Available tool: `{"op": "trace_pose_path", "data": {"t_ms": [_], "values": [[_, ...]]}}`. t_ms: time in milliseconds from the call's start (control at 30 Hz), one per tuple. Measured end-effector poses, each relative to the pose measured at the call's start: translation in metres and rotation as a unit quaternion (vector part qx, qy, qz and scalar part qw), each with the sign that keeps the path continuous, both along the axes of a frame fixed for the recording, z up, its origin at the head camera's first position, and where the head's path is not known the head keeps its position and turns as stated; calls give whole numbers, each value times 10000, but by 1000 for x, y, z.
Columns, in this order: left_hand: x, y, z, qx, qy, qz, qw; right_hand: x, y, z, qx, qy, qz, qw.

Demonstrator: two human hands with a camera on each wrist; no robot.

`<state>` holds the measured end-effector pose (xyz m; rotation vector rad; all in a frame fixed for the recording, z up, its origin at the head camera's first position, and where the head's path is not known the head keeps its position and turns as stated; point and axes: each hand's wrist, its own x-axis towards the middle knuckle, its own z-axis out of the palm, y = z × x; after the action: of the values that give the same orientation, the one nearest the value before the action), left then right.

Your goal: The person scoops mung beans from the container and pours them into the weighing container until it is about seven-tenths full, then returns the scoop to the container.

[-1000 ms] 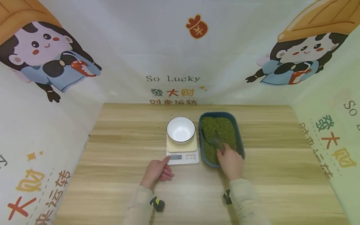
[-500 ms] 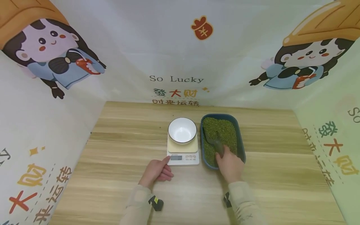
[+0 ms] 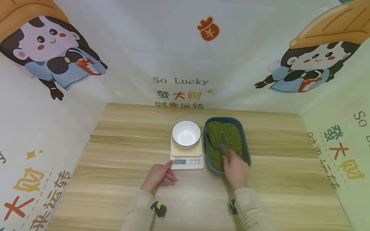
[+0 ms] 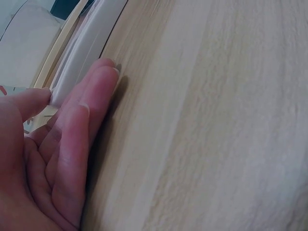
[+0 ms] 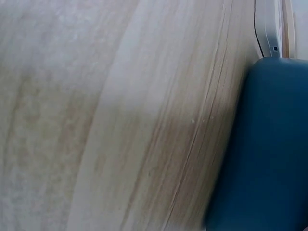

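Note:
My right hand (image 3: 237,170) grips the handle of a dark grey scoop (image 3: 224,150), its head sunk in green mung beans (image 3: 231,133). The beans fill a deep blue plastic tub (image 3: 246,146), whose outer wall also shows in the right wrist view. To the left, a white bowl with a dark rim (image 3: 186,133) sits on a kitchen scale (image 3: 189,165). The scale has a cream platform and a small display. My left hand (image 3: 159,175) rests at the scale's front left corner, thumb tip touching it. In the left wrist view its other fingers (image 4: 72,154) lie loosely extended along the scale's front edge.
A wood-grain table (image 3: 121,173) carries everything, with a few dark specks left of the bowl. Printed white cloth walls (image 3: 179,48) close in the back and both sides. The scale and tub stand side by side with a narrow gap between.
The head view has shifted slightly. My right hand and the scoop have barely moved in the beans; the left hand stays at the scale's corner.

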<state>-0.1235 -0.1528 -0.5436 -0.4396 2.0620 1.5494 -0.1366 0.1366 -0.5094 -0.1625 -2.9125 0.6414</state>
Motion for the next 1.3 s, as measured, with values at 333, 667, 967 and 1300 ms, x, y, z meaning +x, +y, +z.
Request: {"op": "trace_pose_path", "data": {"t_ms": [333,667,967,1300], "values": [[-1,1,1,22,-10,11,10000,0,1,-2,-147,349,-5,9993],[-1,1,0,-34,-17,-98,9999,2,2,-3,-185,496,-59,9986],[0,0,0,-66,109,-29,9999,-2,4,-5,-188,752,66,9970],[-1,1,1,-83,89,-61,9999,-1,4,-5,-236,798,32,9965]]}}
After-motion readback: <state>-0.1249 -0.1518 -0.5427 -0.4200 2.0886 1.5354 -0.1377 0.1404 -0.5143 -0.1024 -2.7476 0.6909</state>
